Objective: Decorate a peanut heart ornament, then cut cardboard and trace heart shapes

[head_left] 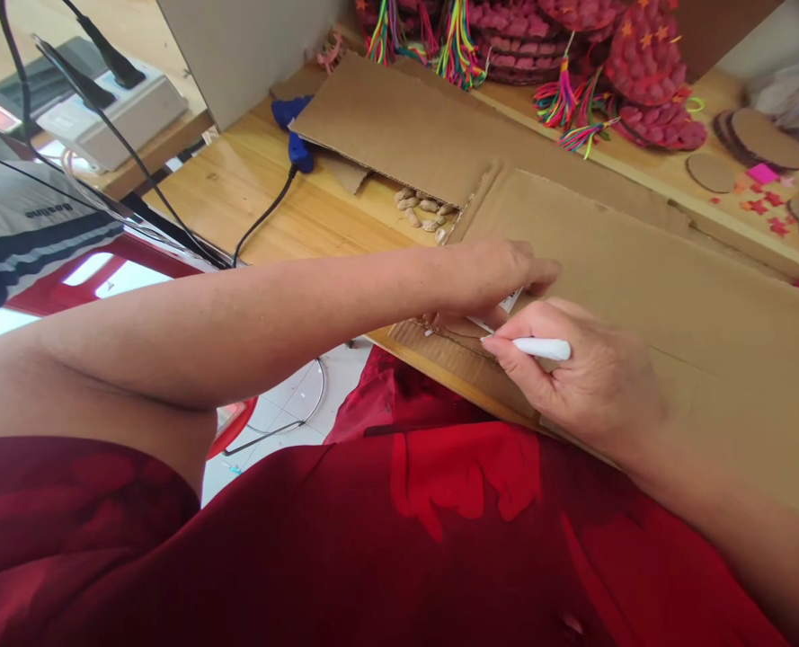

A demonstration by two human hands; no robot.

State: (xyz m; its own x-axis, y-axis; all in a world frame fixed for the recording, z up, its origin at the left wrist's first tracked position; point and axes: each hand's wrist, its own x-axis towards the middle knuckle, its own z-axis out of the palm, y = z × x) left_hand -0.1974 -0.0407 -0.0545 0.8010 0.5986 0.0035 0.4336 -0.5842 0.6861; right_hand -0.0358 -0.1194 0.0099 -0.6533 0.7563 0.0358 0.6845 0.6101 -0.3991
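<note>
My right hand (574, 368) is closed around a white pen (540, 349), whose tip touches brown cardboard near the table's front edge. My left hand (500, 274) presses a small white piece with dark print (510, 300) against the cardboard, just left of the pen. Most of that piece is hidden under the left fingers, so its shape cannot be made out. Under both hands lies a large flat cardboard sheet (642, 270) with a torn left edge. A thin curved line shows on the cardboard beside the pen tip.
Another cardboard piece (386, 117) lies behind, with several peanuts (426, 208) at its edge. A blue tool (297, 135) with a black cord lies left. Pink decorated ovals (645, 63) with coloured tassels, cardboard ovals (769, 139) and red stars (767, 205) sit along the back. A power strip (112, 117) stands upper left.
</note>
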